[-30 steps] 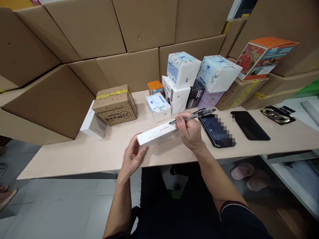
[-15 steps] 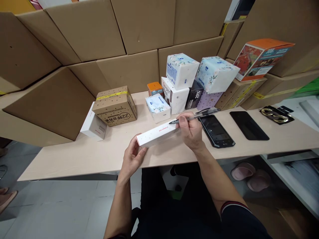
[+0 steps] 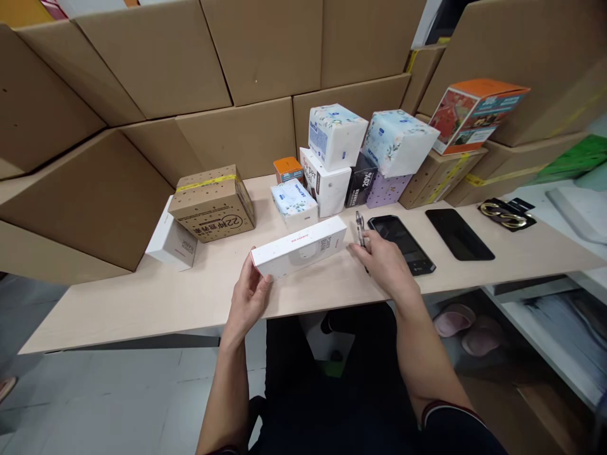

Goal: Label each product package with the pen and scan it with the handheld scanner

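Observation:
My left hand (image 3: 250, 296) grips the near left end of a long white box (image 3: 300, 246) and holds it tilted up off the light wooden table (image 3: 142, 297), its broad face turned toward me. My right hand (image 3: 385, 263) rests on the table just right of the box, fingers curled round a black pen (image 3: 360, 229) that points away from me. The right hand is off the box. A black phone (image 3: 402, 242) lies just right of that hand.
A brown dotted carton (image 3: 212, 202) and a small white box (image 3: 171, 242) sit at the left. Tissue packs and small boxes (image 3: 341, 158) stand stacked behind. A second dark phone (image 3: 459, 234), a black card with gold rings (image 3: 506, 213) and cardboard cartons (image 3: 190, 63) ring the table.
The pen tip has come off the white box and my right hand has dropped to the table beside it. The left hand has tipped the box up, showing its broad face.

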### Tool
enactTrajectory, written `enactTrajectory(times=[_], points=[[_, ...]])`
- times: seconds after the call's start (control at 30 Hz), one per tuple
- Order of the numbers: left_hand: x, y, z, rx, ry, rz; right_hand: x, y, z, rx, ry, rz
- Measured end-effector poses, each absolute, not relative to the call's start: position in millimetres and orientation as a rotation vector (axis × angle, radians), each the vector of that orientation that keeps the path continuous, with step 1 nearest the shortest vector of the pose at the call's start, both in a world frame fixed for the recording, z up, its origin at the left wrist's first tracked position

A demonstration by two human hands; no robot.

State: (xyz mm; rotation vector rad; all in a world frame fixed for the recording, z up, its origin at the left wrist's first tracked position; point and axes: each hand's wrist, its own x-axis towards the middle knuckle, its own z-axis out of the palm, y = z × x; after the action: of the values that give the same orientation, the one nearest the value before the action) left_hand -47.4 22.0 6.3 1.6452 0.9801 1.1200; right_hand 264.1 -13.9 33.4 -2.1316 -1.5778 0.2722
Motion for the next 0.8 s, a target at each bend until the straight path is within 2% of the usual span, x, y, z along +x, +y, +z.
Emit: enactTrajectory(times=[0.13,0.27,0.47,0.63,0.8], points=[[-49.2,24.1,3.7,1.666,1.012,1.098,247.3,-7.3,34.5,-2.357,-1.654,0.208],[-50.2,24.9,1.3,1.662,1.029,1.099,242.3,-9.5,33.8,-2.365,-1.638,0.141],[-46.5,23.2,1.1,1.563,0.957,1.173,269.1,-36.8,21.8,-2.346,-1.323,-0.284],[-46.6,21.9,-3.0,1.527,0.997,1.281,287.7,-52.1,7.6,-2.494,-1.246,0.017],[-49.0,19.5,-2.5,1.524,1.110,1.520,284.5,-53.6,-1.1,-2.406,-1.141,-0.055]])
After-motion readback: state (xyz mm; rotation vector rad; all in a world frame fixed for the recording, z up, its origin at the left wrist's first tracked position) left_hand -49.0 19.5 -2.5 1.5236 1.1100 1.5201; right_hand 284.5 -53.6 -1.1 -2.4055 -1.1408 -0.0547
